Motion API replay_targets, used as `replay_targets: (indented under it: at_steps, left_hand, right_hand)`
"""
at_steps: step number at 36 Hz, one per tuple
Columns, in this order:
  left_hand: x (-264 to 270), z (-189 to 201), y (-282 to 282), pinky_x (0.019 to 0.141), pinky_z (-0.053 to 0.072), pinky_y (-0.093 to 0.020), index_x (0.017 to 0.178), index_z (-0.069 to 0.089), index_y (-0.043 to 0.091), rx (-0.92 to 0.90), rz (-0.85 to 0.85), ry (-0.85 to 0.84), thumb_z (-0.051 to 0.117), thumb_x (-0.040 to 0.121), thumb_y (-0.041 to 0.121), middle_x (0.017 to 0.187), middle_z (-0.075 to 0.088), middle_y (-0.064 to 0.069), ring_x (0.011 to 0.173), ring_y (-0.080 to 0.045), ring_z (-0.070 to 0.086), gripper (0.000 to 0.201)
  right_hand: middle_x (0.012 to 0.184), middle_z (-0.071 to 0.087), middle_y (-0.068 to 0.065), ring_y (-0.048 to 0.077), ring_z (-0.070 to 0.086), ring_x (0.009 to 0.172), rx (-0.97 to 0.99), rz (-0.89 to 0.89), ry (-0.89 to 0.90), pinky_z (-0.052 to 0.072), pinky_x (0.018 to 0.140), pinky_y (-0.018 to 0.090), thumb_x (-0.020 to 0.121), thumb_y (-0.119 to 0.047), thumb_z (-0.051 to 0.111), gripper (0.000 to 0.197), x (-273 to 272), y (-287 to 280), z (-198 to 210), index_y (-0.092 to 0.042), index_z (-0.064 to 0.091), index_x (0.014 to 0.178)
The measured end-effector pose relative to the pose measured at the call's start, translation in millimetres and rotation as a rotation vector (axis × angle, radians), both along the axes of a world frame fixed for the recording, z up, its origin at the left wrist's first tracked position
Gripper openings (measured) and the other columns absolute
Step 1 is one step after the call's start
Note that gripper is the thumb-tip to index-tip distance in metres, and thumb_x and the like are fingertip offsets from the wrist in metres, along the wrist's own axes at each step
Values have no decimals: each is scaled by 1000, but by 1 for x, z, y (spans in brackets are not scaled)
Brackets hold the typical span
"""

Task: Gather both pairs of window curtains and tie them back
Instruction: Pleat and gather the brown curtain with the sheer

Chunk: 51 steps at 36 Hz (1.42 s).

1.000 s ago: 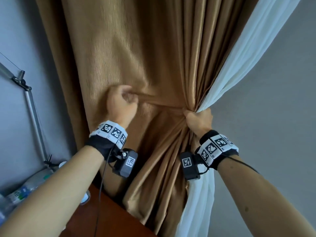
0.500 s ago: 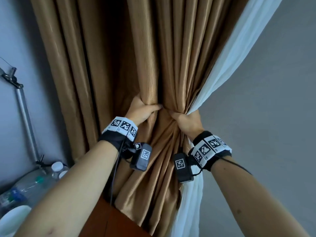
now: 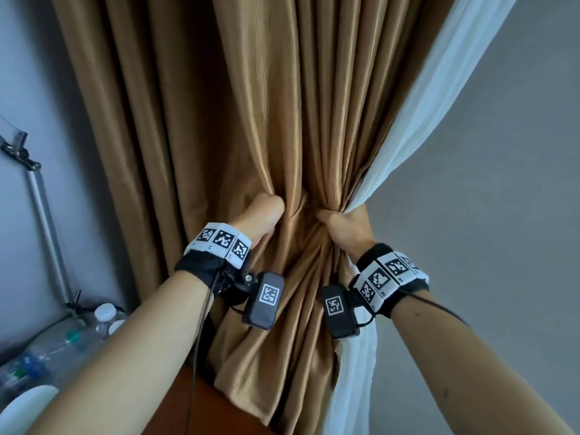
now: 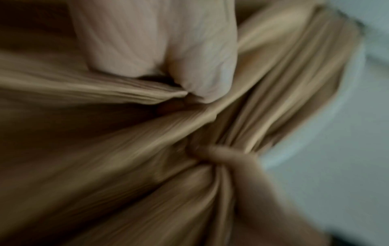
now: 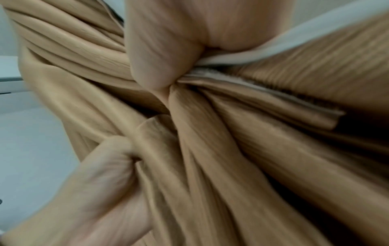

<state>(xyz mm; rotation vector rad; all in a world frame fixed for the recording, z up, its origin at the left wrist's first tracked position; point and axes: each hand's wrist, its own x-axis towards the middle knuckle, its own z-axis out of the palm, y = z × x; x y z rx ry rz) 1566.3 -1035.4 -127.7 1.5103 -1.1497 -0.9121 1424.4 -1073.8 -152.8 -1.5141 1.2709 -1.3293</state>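
A brown curtain (image 3: pixel 251 105) hangs in deep folds, with a white sheer curtain (image 3: pixel 439 89) along its right edge. Both are pinched together at a waist in the middle of the head view. My right hand (image 3: pixel 343 224) grips that bunch, brown folds and sheer edge together. My left hand (image 3: pixel 263 215) holds a wad of brown folds just left of it, its fingers sunk behind the fabric. In the right wrist view my right thumb (image 5: pixel 155 63) presses the sheer edge (image 5: pixel 273 45) onto the brown folds (image 5: pixel 210 149). The left wrist view is blurred, showing brown fabric (image 4: pixel 105 149).
A metal pole (image 3: pixel 47 233) stands against the wall at the left. Below it lie plastic bottles (image 3: pixel 62 343) and a white bowl (image 3: pixel 25 409). A brown wooden top (image 3: pixel 201 409) sits under the curtain's lower folds. Bare grey wall (image 3: pixel 486 215) fills the right.
My left hand left the fold it pinched out to the left and came in beside my right hand, bunching more brown fabric. The right hand kept its grip.
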Motion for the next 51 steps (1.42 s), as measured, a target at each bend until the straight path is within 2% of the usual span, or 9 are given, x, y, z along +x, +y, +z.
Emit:
replay_targets:
  at_steps: [8, 20, 24, 28, 32, 36, 39, 42, 51]
  left_hand:
    - [-21, -14, -3, 114, 32, -41, 148, 32, 8, 129, -90, -329, 46, 83, 27, 149, 39, -10, 135, -30, 40, 69]
    - [-48, -54, -3, 116, 26, -45, 151, 18, 8, 81, -264, -832, 39, 64, 35, 156, 19, -18, 143, -32, 23, 94]
    - [-48, -58, -9, 116, 25, -48, 153, 14, 18, -4, -257, -863, 41, 73, 39, 155, 22, -15, 144, -32, 22, 86]
    - [-44, -54, -4, 116, 15, -46, 152, -11, 8, 49, -326, -903, 61, 75, 27, 155, 3, -17, 143, -38, 10, 108]
    - [-17, -49, 3, 121, 5, -43, 149, -27, 21, 36, -447, -768, 68, 74, 9, 162, -9, -3, 148, -23, 2, 122]
    - [21, -32, -3, 111, 20, -21, 152, 22, 30, 11, -430, -403, 77, 79, 24, 149, 33, 9, 140, -7, 27, 92]
    - [42, -21, -20, 106, 33, -25, 137, 48, 23, -100, -106, -521, 72, 82, 39, 132, 51, 8, 127, -13, 47, 62]
    - [61, -17, -39, 105, 34, -30, 138, 43, 13, -113, 154, -566, 67, 88, 34, 140, 47, -6, 128, -24, 47, 59]
    - [82, -28, -106, 112, 35, -41, 151, 21, 7, 12, 300, -13, 73, 76, 53, 150, 38, -11, 133, -30, 44, 102]
  right_hand:
    - [98, 66, -1, 21, 63, 102, -6, 36, 51, 52, 94, 35, 72, -16, 73, 25, -4, 6, -2, -32, 56, 78]
    - [127, 64, 0, 6, 61, 114, 63, 311, -110, 50, 95, 22, 68, -48, 81, 84, -12, 13, 6, -12, 49, 138]
    - [114, 68, -6, 4, 64, 104, 114, 338, 10, 51, 91, 19, 57, -46, 89, 84, -12, 14, 8, -13, 55, 127]
    - [92, 66, -6, 15, 66, 94, 27, -98, 66, 55, 84, 29, 63, -39, 87, 51, -1, 8, 2, -14, 61, 99]
    - [94, 63, 1, 27, 64, 101, 7, -262, 164, 53, 86, 28, 72, -40, 78, 36, 3, 1, 3, -16, 57, 89]
    - [104, 62, 7, 30, 59, 110, -11, -273, 179, 43, 82, 23, 76, -37, 77, 42, 1, -2, 6, -14, 55, 104]
    - [94, 53, 0, 30, 60, 106, 0, -260, 175, 46, 83, 24, 76, -35, 77, 40, 3, -4, 6, -17, 46, 94]
    - [96, 55, 2, 29, 60, 102, 30, -256, 165, 51, 87, 30, 74, -36, 77, 43, 5, -6, 7, -16, 46, 95]
    - [78, 43, -7, 20, 51, 86, 37, -259, 164, 46, 80, 28, 75, -35, 77, 43, 11, -14, 6, -17, 41, 90]
